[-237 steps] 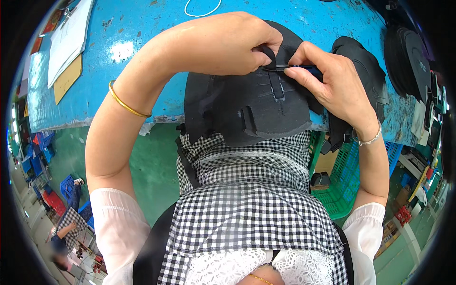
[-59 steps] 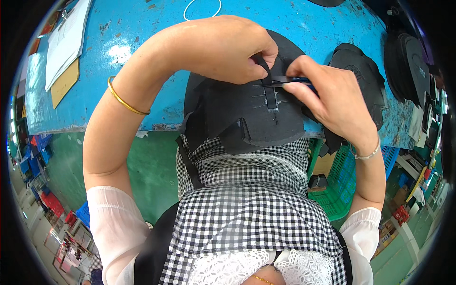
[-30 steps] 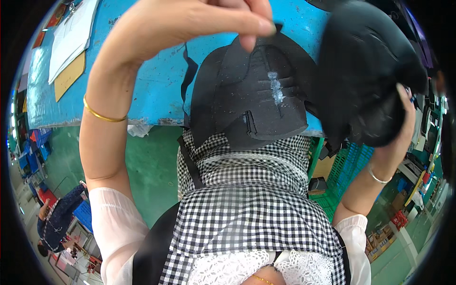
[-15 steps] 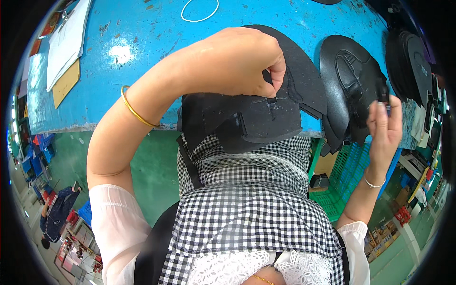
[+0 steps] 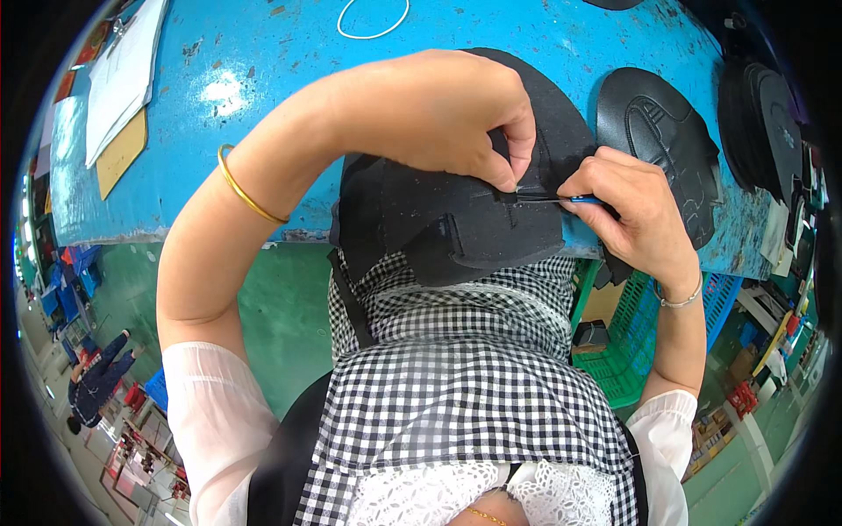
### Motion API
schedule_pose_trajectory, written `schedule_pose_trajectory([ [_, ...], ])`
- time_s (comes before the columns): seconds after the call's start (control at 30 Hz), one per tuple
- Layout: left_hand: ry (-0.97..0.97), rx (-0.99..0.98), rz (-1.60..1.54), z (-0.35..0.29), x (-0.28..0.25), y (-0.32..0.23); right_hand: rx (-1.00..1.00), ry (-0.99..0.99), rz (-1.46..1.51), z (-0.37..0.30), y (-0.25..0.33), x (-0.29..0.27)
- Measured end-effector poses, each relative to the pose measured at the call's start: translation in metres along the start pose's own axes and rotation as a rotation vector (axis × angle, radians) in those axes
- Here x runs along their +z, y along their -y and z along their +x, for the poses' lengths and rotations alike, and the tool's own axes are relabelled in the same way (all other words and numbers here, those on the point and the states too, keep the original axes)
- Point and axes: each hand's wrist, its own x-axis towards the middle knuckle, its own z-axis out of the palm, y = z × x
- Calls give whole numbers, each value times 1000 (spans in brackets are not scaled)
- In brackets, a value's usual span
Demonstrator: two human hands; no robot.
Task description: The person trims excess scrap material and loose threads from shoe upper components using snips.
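A large black sheet piece with slits and a curved outline (image 5: 500, 232) lies at the table's near edge, partly over my lap. My left hand (image 5: 465, 118) reaches across it, thumb and forefinger pinched at a slit in its middle; what sits between the fingertips is too small to make out. From the right, my right hand (image 5: 636, 206) is closed round small thread snips (image 5: 583, 200) with a blue handle. Their thin dark blades point left and end close to the pinched fingertips. Whether the blades touch the piece I cannot tell.
Beside the piece lies another black moulded panel (image 5: 658, 118), with a stack of black pieces (image 5: 759, 123) further right. A white ring (image 5: 373, 35) and papers on a clipboard (image 5: 127, 79) lie on the blue table (image 5: 263, 53). Below right stands a green basket (image 5: 618, 368).
My right hand has swung left from over the right-hand panel, bringing the snips to the left fingertips. My left hand still pinches at the same slit, shifted only slightly.
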Motion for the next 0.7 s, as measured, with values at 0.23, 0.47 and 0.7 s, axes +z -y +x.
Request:
schedule_pose_trajectory([
  [0.23, -162, 103, 236, 1, 13, 3, -26, -41, 5, 4, 3, 4],
  [0.47, -332, 127, 416, -6, 9, 11, -76, 88, -131, 11, 7, -2],
  [0.7, -194, 16, 331, 0, -4, 8, -48, -44, -53, 15, -3, 5],
])
